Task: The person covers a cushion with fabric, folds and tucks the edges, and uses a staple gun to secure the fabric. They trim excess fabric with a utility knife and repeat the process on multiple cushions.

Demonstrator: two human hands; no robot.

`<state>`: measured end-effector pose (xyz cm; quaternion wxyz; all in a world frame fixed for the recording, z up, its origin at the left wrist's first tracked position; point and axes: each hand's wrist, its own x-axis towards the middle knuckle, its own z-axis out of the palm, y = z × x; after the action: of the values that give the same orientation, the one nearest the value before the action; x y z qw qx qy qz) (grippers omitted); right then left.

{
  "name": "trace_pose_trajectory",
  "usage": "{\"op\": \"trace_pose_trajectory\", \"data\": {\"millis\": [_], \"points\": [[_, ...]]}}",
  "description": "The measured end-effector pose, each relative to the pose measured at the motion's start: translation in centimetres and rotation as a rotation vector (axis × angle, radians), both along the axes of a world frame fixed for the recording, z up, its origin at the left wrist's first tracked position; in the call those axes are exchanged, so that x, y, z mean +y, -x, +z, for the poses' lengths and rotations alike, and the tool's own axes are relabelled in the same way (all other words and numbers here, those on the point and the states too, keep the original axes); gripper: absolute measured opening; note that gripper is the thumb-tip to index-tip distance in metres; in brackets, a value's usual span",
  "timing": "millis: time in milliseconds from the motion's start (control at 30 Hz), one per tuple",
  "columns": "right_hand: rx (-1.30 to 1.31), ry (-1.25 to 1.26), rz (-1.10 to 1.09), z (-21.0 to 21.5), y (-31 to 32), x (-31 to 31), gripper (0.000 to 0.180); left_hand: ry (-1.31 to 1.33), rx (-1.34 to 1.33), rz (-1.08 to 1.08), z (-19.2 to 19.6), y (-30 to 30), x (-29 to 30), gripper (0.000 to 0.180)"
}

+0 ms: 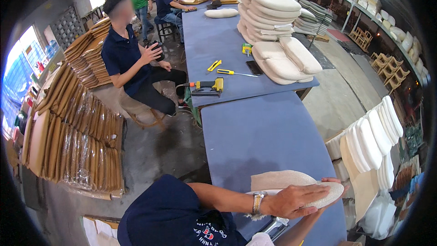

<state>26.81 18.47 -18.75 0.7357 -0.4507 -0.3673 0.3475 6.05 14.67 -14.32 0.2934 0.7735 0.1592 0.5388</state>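
Observation:
Near the table's front right edge, both my hands are on a small, rounded beige cushion (331, 194). My left hand (291, 199), with a metal watch at its wrist, lies over the cushion with fingers stretched flat. My right hand (328, 208) reaches from below and clasps the cushion's far end; most of its palm is hidden under it. Just behind my hands, a larger beige padded piece (277, 180) lies on the blue table (255, 141). A silvery metal tool (276, 227), partly covered, lies close to my forearms.
On the farther table are a yellow staple gun (208, 86), a screwdriver (236, 72), a yellow cutter (214, 65), a phone (254, 68) and stacked cushions (271, 11). A co-worker (132, 59) sits at left beside wrapped brown panels (77, 141). White cushions (371, 141) stand at right.

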Motion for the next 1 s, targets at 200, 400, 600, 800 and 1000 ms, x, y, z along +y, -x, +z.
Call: {"op": "trace_pose_trajectory", "data": {"millis": [200,400,600,800,1000], "points": [[0.031,0.058,0.065,-0.1,1.3,0.4,0.077,0.039,-0.086,0.014,-0.3,2.4,0.0,0.053],[-0.045,0.014,0.100,-0.4,2.7,0.7,0.077,0.070,-0.121,0.036,-0.9,4.7,-0.7,0.052],[-0.138,-0.039,0.110,-9.7,4.7,0.9,0.074,0.046,-0.109,0.117,-1.0,7.2,-1.6,0.052],[-0.259,0.390,0.204,-19.1,6.7,-3.9,0.072,0.069,-0.125,0.060,-0.8,8.0,-2.4,0.051],[-0.394,0.512,0.181,-21.5,6.0,-4.9,0.071,-0.008,-0.017,-0.050,-0.4,9.8,-2.9,0.054]]}}
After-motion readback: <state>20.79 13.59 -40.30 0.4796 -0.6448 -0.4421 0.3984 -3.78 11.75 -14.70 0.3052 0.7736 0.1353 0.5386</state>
